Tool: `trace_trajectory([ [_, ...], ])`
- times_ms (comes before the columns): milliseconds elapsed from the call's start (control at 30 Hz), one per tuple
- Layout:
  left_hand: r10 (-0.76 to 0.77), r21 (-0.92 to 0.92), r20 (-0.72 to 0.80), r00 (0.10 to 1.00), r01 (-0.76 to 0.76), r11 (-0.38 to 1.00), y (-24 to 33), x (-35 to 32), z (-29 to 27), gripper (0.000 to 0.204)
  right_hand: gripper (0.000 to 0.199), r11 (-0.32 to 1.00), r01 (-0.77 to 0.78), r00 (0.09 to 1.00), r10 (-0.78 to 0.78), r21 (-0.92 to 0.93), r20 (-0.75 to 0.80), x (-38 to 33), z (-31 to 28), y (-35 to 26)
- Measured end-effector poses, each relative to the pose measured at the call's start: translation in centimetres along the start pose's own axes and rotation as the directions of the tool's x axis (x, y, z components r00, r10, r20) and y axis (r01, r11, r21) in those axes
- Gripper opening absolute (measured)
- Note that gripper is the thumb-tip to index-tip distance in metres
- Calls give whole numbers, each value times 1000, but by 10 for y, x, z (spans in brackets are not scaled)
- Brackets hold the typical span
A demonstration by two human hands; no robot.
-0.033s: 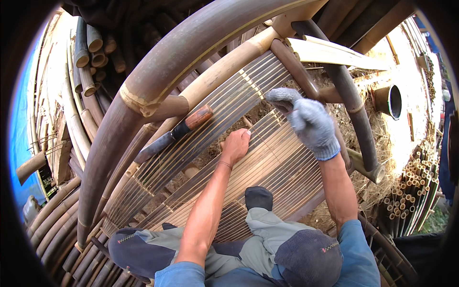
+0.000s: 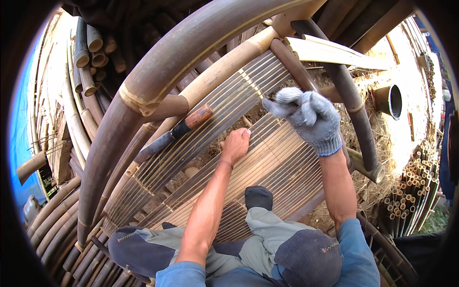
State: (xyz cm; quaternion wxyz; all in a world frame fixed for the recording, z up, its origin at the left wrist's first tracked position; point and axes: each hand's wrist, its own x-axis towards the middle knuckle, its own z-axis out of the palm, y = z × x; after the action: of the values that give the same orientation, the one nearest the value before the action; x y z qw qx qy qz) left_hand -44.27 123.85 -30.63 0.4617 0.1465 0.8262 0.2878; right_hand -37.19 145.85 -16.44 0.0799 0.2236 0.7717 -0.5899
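Observation:
My bare left hand (image 2: 235,146) is closed at the upper edge of a panel of thin bamboo slats (image 2: 267,158); what lies inside its fingers is hidden. To its right, my right hand (image 2: 313,119), in a grey knit glove, is raised over the panel with its fingers curled in. Whether it pinches anything thin does not show. A knife (image 2: 184,129) with a wooden handle and a dark blade or sheath rests on a second run of slats (image 2: 229,103). Between the two slatted parts is a gap. My dark-socked foot (image 2: 258,198) is on the near panel.
Thick curved bamboo poles (image 2: 158,71) frame the slats at left and top, with a dark pole (image 2: 351,95) at right. Cut bamboo is stacked at far left, and thin bamboo tubes (image 2: 411,184) lie bundled at right. A dark round container (image 2: 388,101) sits beyond.
My gloved right hand has turned and shifted slightly, its fingers now curled differently above the slats. My left hand and the knife stay where they were.

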Motion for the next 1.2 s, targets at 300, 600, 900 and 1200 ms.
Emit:
trace_trajectory([
  [300, -6, 72, -155, 988, 17, 997, 17, -7, 7, 31, 27, 628, 390, 878, -32, -674, 478, -54, 61, 69],
  [600, -39, 37, -196, 980, 47, 998, 13, -4, 12, 27, 41, 904, 73, 958, 55, -420, 283, -49, 2, 110],
  [900, 673, 332, -260, 692, -590, 736, -66, -109, -20, 31, 26, 840, -339, 920, 390, 423, -37, -60, -30, 162],
  [1200, 703, 741, 150, 695, -550, 386, -234, -225, -118, 22, 76, 305, -500, 842, -48, -811, -537, -199, -18, 106],
])
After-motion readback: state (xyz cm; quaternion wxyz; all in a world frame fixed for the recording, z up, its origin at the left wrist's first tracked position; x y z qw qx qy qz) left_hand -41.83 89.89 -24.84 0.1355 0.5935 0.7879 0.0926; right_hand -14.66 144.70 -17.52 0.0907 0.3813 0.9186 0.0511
